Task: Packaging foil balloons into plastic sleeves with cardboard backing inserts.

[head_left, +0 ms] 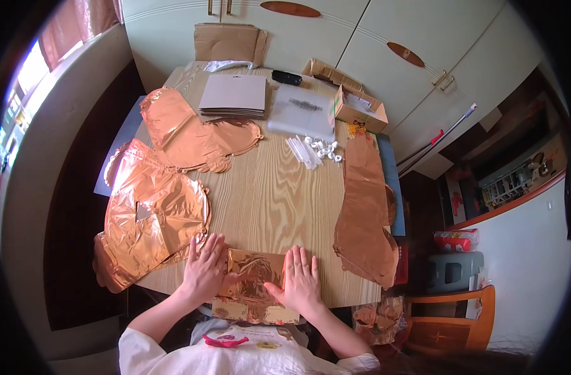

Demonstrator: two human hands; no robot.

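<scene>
At the near edge of the table (pixel 276 194), the left hand (pixel 204 267) and right hand (pixel 302 282) conceal parts of the side margins of the copper-coloured foil sheet (pixel 257 269). Toward the far right corner, the contents of the open carton (pixel 354 117) and the exact form of the white fittings (pixel 323 148) are too small to identify; the type of the black object (pixel 287 77) near the far edge is likewise indeterminate. The cabinet (pixel 285 39) beyond the far edge is cut off by the top of the view.
</scene>
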